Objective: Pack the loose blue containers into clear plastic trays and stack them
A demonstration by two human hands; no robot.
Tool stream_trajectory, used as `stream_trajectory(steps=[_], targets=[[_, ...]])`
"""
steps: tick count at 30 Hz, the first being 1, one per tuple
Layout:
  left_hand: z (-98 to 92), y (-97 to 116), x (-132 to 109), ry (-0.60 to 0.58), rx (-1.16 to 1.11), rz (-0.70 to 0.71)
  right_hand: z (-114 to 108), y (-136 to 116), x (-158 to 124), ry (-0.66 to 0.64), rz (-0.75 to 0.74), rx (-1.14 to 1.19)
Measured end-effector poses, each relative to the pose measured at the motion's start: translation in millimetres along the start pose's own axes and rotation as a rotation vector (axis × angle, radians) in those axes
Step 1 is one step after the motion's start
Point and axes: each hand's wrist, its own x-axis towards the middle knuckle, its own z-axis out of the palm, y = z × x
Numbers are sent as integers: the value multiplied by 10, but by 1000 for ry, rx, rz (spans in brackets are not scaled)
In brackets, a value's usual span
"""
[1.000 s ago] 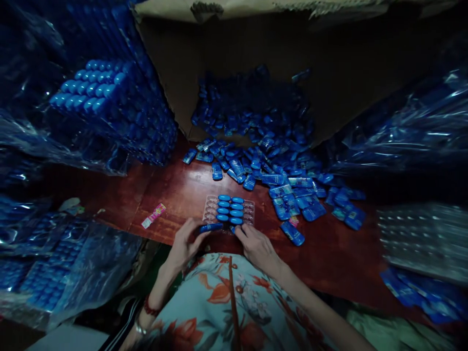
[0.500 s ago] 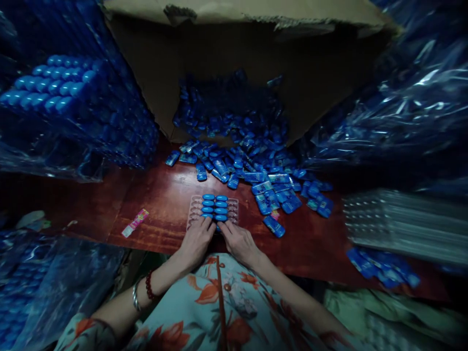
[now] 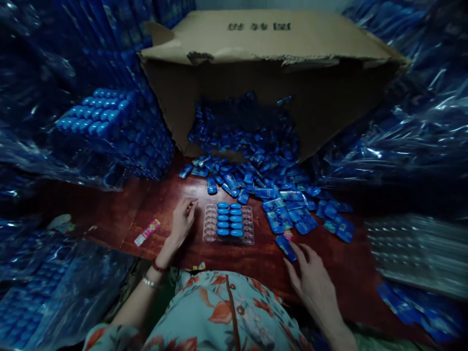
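A clear plastic blister tray (image 3: 248,229) lies on the table before me. Glossy blue capsule-shaped pieces (image 3: 229,219) fill its two middle columns, while the outer columns hold none. My left hand (image 3: 182,222) hovers just left of the tray with its fingers curled in, and I see nothing in them. Over on the right, my right hand (image 3: 312,273) has thumb and fingers apart. Its fingertips reach the near end of a flat blue packet (image 3: 285,247), which still lies on the table.
An open cardboard box (image 3: 278,36) lies on its side, blue packets (image 3: 252,170) spilling from it. Stacked blue trays (image 3: 98,117) in plastic stand left. Clear trays (image 3: 413,253) sit right, with more blue packets (image 3: 420,307) below. A pink wrapper (image 3: 147,232) lies left.
Both hands have left the tray: the left moved to its left side, the right went out to the single blue packet. The tray's blue columns are now fully visible. The view has shifted too.
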Motion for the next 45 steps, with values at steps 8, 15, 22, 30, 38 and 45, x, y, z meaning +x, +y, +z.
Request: stream_trajectory(steps=[8, 15, 22, 30, 38, 45], targets=[[489, 49, 887, -275, 332, -32, 200, -143, 18, -78, 44, 64], [450, 78, 586, -370, 486, 107, 121, -321, 47, -197, 475, 1106], [-69, -41, 271, -197, 135, 72, 50, -520, 226, -304, 515, 1343], [-661, 444, -455, -373, -78, -86, -3, -690, 384, -74, -145, 836], [-110, 492, -842, -275, -137, 131, 39, -780, 505, -56, -503, 519], [-55, 382, -828, -358, 36, 440, -89, -834, 525, -267, -474, 366]])
